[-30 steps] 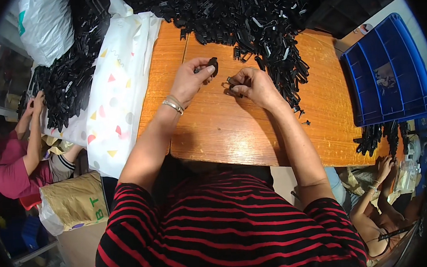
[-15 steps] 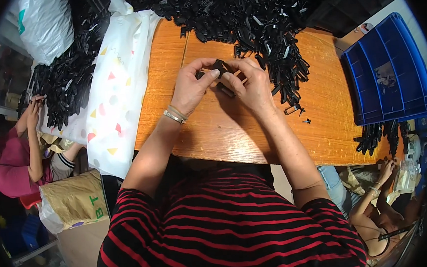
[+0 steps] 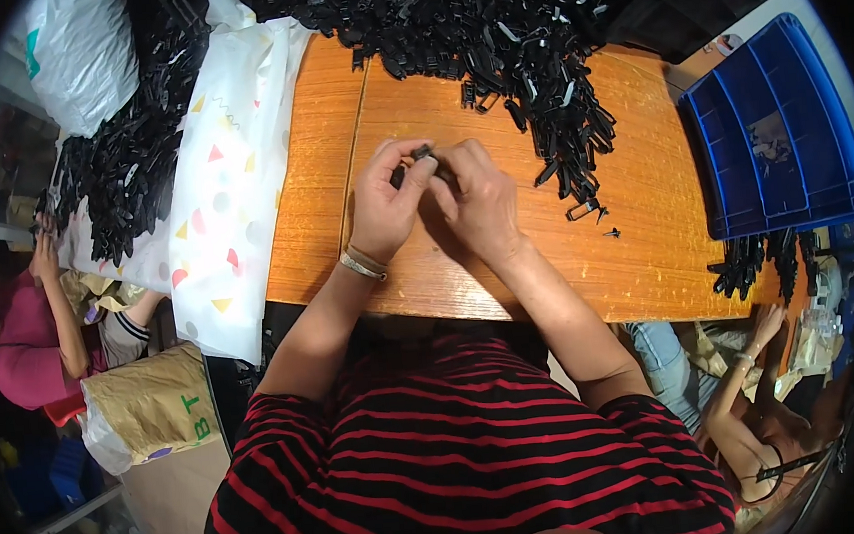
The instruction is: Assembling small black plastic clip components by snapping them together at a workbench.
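Note:
Over the wooden table, my left hand (image 3: 388, 192) pinches a small black plastic part (image 3: 423, 153) between thumb and fingers. The part's upper end sticks out above the thumb; my fingers cover the rest. Close beside it, my right hand (image 3: 482, 200) is closed, with its fingertips curled toward the left hand. Something dark shows between those fingertips, but its shape is hidden. A large heap of similar black plastic parts (image 3: 489, 31) lies beyond both hands and spreads down to the right. One tiny black piece (image 3: 612, 233) lies apart on the table, right of my right hand.
The wooden table (image 3: 429, 292) reaches close to my body. A white patterned plastic sheet (image 3: 206, 194) covers its left side, with more black parts beyond. A blue crate (image 3: 772, 129) stands at the right. One person (image 3: 31, 333) sits at left, another (image 3: 745, 423) at right.
Both hands have shifted slightly left and nearer to me. The black part has turned and now shows less between the fingers. The person on the right has moved a hand.

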Demonstrator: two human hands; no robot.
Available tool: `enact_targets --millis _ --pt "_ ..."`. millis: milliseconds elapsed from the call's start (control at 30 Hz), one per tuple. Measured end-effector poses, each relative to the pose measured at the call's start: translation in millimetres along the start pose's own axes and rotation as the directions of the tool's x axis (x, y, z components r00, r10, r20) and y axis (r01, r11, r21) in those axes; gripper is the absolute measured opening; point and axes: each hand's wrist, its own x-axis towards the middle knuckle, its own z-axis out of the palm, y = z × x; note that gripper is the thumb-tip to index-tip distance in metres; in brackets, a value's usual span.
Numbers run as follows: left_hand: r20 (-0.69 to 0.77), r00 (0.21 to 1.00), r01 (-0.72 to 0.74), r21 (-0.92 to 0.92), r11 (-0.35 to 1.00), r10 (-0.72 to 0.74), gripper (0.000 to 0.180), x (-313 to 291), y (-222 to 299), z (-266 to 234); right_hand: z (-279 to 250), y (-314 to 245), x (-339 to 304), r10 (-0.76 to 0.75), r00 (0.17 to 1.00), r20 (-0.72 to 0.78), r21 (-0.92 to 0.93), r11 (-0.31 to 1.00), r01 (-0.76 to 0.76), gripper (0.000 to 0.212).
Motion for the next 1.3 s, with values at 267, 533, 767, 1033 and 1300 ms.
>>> enact_targets --millis 267,533,767,1033,1300 --pt "0.274 0.879 0.474 -0.409 0.780 -0.390 0.036 -4.7 16.7 -18.4 17.2 -22.6 -18.7 0.178 0.982 0.062 0.216 0.958 -0.187 0.041" --pt "0.210 0.817 0.576 -0.363 0.733 -0.538 0.035 16.5 -2.5 -41.6 7.1 -3.0 -1.8 0.096 0.967 0.235 0.148 0.980 -0.133 0.036" --pt "-0.165 0.931 0.360 0.261 0.896 -0.326 0.029 127.1 -71.8 -78.1 3.9 29.2 15.3 0.098 0.914 0.394 -0.200 0.980 -0.019 0.028" --pt "-0.179 0.867 0.377 0.846 0.377 -0.465 0.038 178.0 -81.8 -58.0 -0.3 35.2 16.7 0.001 0.957 0.290 0.132 0.990 -0.041 0.020" --pt "-0.214 0.930 0.354 0.738 0.575 -0.298 0.032 126.0 -72.3 -68.8 -33.4 32.6 1.1 0.101 0.881 0.462 -0.116 0.992 -0.053 0.018"
